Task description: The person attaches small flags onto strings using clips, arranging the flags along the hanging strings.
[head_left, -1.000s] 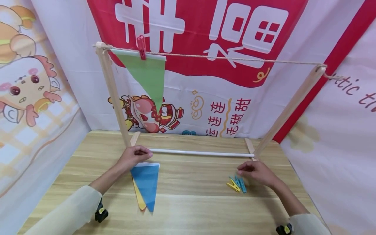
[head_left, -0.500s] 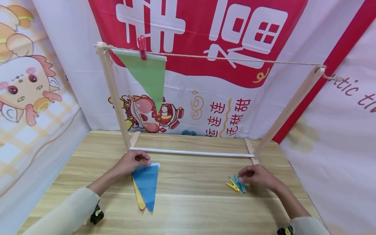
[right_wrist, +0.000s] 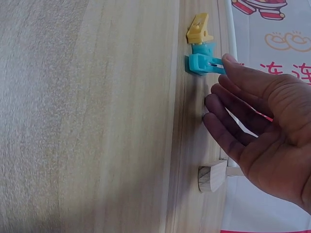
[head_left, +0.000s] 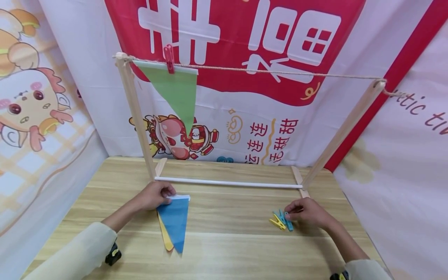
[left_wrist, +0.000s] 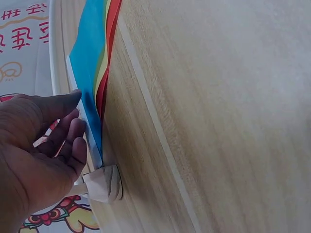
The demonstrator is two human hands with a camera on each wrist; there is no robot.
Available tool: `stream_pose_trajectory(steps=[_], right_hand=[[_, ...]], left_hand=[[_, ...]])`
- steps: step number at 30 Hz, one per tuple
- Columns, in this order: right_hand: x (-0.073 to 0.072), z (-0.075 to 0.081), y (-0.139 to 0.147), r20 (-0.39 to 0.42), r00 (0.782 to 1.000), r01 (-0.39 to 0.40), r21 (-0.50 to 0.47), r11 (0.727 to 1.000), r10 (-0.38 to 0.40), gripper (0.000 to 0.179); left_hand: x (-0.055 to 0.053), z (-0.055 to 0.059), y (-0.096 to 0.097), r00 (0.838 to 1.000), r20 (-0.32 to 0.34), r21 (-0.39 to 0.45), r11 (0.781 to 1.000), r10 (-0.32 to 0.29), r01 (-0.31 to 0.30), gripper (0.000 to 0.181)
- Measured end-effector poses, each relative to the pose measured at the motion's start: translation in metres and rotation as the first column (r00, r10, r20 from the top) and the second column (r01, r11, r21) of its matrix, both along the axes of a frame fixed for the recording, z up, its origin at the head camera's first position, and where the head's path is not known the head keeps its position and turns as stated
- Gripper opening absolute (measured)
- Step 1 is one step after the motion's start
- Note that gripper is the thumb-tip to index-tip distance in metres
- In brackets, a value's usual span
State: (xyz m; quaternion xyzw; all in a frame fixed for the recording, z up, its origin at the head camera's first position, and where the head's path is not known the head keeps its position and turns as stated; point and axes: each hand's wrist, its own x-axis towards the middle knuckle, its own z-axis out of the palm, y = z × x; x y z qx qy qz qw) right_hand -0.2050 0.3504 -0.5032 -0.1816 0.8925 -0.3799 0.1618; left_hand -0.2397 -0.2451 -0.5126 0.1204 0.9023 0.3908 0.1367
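My left hand (head_left: pixel 153 195) is at the top edge of a blue paper pennant (head_left: pixel 176 223), its thumb against the white strip. In the left wrist view the thumb and loosely bent fingers (left_wrist: pixel 73 153) stand apart at that edge. Under the blue pennant lie a yellow pennant (head_left: pixel 166 235) and a red one (left_wrist: pixel 112 22). My right hand (head_left: pixel 308 212) is beside the clothespins, its thumb touching or almost touching the handle of a teal clothespin (right_wrist: pixel 201 63). Its other fingers are spread apart. Another teal clothespin and a yellow clothespin (head_left: pixel 277 221) lie against it.
A wooden frame stands behind, with a left post (head_left: pixel 134 116), a right post (head_left: pixel 344 132) and a white bar (head_left: pixel 227 182) low between them. From the string (head_left: pixel 262 71) hangs a green pennant (head_left: pixel 178 91) under a red clothespin (head_left: pixel 169 58). Printed cloth surrounds the wooden table (head_left: pixel 231 256).
My left hand has come down and slightly left, from above the pennants to their top edge. My right hand has lowered to the teal clothespin. Pennants and clothespins stay put.
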Motion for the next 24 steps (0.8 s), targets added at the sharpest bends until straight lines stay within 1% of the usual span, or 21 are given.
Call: stream_pose_trajectory(steps=[7, 12, 14, 17, 21, 24], right_hand=[[-0.0016, -0.0007, -0.0004, -0.034, 0.999, -0.001, 0.024, 1.0, 0.001, 0.018], [-0.0022, -0.0011, -0.0006, -0.038, 0.999, -0.006, 0.019, 1.0, 0.007, 0.017], [-0.0018, -0.0004, -0.0009, -0.031, 0.999, -0.009, 0.012, 1.0, 0.01, 0.017], [-0.0009, 0.0017, -0.0011, -0.013, 1.0, -0.015, 0.0, 1.0, 0.015, 0.016], [-0.0004, 0.0045, -0.0009, 0.02, 1.0, -0.016, -0.018, 1.0, 0.017, 0.013], [-0.0016, 0.0058, -0.0004, 0.05, 0.999, -0.007, -0.011, 1.0, 0.008, 0.012]], left_hand=[[-0.0023, -0.002, -0.002, 1.0, -0.024, -0.061, 0.998, -0.014, 0.013, 0.023], [-0.0045, -0.0012, -0.0013, 1.0, -0.022, -0.126, 0.992, 0.005, -0.008, 0.019], [-0.005, 0.0005, -0.0007, 1.0, -0.019, -0.151, 0.988, 0.016, -0.019, 0.018], [-0.0049, 0.0031, -0.0002, 1.0, -0.019, -0.174, 0.985, 0.013, -0.016, 0.018], [-0.0057, 0.0009, -0.0013, 1.0, -0.025, -0.161, 0.987, 0.0, -0.004, 0.02], [-0.0067, -0.0014, -0.0025, 1.0, -0.015, -0.157, 0.988, -0.003, 0.001, 0.021]])
